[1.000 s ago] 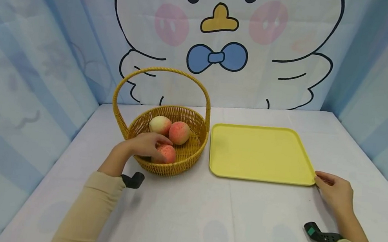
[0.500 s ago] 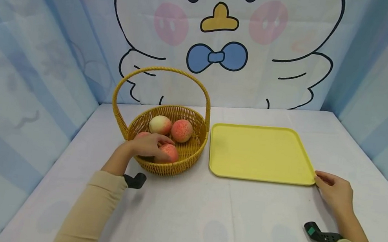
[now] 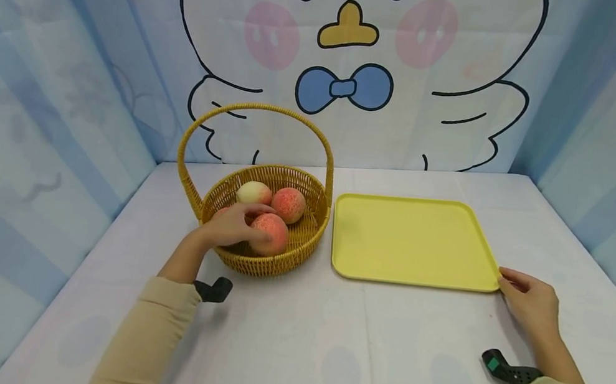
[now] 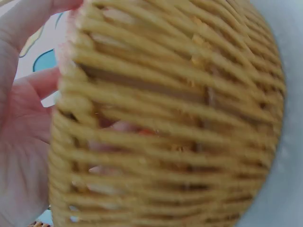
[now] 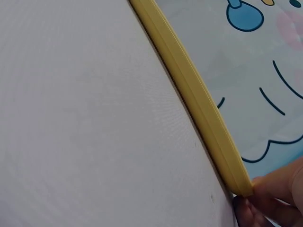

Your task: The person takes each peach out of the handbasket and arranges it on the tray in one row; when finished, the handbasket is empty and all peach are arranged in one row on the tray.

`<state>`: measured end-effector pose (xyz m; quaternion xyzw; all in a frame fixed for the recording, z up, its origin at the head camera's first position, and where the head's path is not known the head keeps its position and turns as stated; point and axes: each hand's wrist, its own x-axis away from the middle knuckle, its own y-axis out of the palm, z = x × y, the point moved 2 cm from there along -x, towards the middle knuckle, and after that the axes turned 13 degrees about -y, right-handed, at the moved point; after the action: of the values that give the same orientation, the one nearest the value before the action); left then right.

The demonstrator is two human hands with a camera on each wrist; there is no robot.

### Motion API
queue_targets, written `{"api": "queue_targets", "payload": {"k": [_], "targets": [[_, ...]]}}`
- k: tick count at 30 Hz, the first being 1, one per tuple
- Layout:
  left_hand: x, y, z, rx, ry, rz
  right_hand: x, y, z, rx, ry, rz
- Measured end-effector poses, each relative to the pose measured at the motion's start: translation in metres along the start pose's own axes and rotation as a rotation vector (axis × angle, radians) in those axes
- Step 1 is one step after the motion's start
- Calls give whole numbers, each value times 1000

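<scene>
Head view: the left hand point(image 3: 231, 224) pinches a peach point(image 3: 271, 236) between thumb and fingers at six o'clock inside the wicker basket point(image 3: 260, 266); two other peaches point(image 3: 289, 205) lie at eleven and one. The right hand point(image 3: 533, 303) pinches the yellow tray point(image 3: 415, 241) at its four-o'clock corner. Left wrist view: blurred basket wall, hand at nine o'clock. Right wrist view: tray corner, gripped, at four o'clock.

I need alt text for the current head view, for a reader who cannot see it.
A person's left hand grips a reddish peach in a wicker basket holding more peaches, while the right hand holds a yellow tray by its near right corner. Behind the white table hangs a cartoon-printed curtain.
</scene>
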<state>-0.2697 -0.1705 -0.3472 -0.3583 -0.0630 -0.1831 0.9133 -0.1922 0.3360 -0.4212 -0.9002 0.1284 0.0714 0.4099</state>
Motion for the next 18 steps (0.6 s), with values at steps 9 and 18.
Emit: {"api": "queue_targets", "payload": {"k": [9,18], "targets": [[3,9,20,268,46,-16,-1,0,3,9,-55,-12],[4,45,63,368,185,-103,-1,1,3,-14,-46,-3]]}}
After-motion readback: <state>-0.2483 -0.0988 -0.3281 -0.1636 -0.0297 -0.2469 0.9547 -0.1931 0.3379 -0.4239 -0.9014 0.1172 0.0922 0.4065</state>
